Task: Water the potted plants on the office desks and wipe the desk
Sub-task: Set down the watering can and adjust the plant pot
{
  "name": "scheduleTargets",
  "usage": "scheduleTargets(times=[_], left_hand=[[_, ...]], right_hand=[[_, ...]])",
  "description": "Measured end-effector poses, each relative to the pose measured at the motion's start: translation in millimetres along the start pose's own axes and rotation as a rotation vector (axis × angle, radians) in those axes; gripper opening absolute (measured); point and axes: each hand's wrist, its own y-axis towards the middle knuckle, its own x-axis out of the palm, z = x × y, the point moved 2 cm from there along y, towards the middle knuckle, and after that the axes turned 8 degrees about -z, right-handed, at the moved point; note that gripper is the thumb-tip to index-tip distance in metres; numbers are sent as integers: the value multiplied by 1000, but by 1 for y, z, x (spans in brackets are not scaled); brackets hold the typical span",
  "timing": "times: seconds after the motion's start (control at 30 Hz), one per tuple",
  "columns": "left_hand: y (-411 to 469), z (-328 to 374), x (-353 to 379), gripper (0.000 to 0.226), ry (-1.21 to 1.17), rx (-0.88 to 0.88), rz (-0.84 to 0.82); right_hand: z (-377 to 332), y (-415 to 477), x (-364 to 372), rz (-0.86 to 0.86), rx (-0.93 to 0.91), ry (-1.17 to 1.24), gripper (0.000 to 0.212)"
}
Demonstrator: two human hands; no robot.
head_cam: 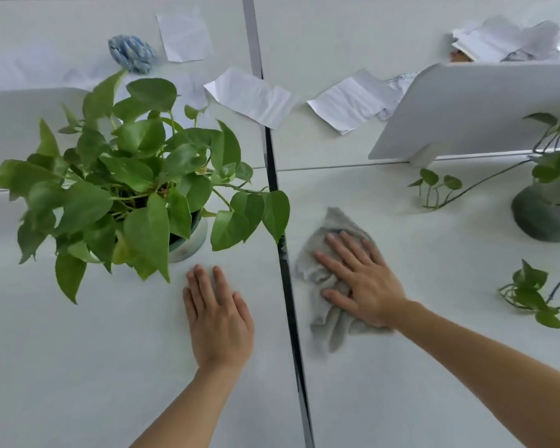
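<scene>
Leftward, a leafy potted plant (136,176) stands on the pale bench (78,350); just beside it the left hand (219,321) lies flat, fingers spread, holding nothing. Across the dark seam (291,318) the right hand (362,286) presses open-palmed on a grey cloth (328,315) — a second trailing plant (550,189) sits far right, papers (253,97) lying behind.

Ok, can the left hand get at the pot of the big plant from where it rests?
Probably yes. The left hand lies flat on the desk just in front of the pot; only overhanging leaves partly cover it.
</scene>
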Motion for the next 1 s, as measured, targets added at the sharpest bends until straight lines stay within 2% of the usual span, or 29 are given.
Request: scheduleTargets(times=[0.07, 0.13, 0.2, 0.23, 0.27, 0.3, 0.37, 0.43, 0.47, 0.5, 0.53, 0.6, 0.67, 0.73, 0.77, 0.9, 1.0], left_hand=[[1, 2, 0, 58, 12, 5, -1], [2, 1, 2, 58, 24, 5, -6], [4, -2, 3, 58, 37, 11, 5], [5, -3, 3, 58, 40, 12, 11], [4, -3, 3, 58, 38, 10, 6], [4, -4, 3, 59, 34, 4, 9], [4, -3, 0, 60, 24, -5, 13], [5, -1, -1, 60, 17, 0, 12], [4, -1, -1, 60, 15, 2, 15], [5, 0, 0, 60, 11, -1, 18], [5, 0, 0, 60, 6, -4, 18], [4, 0, 1, 60, 8, 2, 10], [5, 0, 3, 61, 13, 9, 9], [5, -3, 3, 62, 10, 5, 2], [5, -5, 3, 62, 7, 5, -4], [7, -8, 5, 61, -6, 21, -17], [2, -4, 1, 54, -10, 19, -50]], right_hand=[[60, 18, -15, 59, 181, -23, 75], [100, 50, -33, 103, 503, 128, 75], [95, 86, -41, 180, 814, 321, 72], [74, 99, -44, 201, 910, 390, 72], [48, 105, -45, 203, 930, 412, 73], [21, 105, -40, 193, 860, 381, 74], [-25, 73, -21, 106, 484, 195, 74], [-21, 17, -4, 9, 95, 48, 72], [4, -7, 2, 5, 13, 1, 70], [35, -22, 5, 12, 32, -39, 70], [66, -32, 4, 31, 148, -35, 72], [109, -36, -1, 105, 519, 85, 75], [106, -15, -4, 183, 860, 236, 72], [67, 7, -10, 187, 1031, 380, 72], [43, 12, -7, 171, 991, 388, 73], [-41, -40, 32, 76, 449, 180, 73], [-40, -128, 70, 73, 310, 130, 68]])
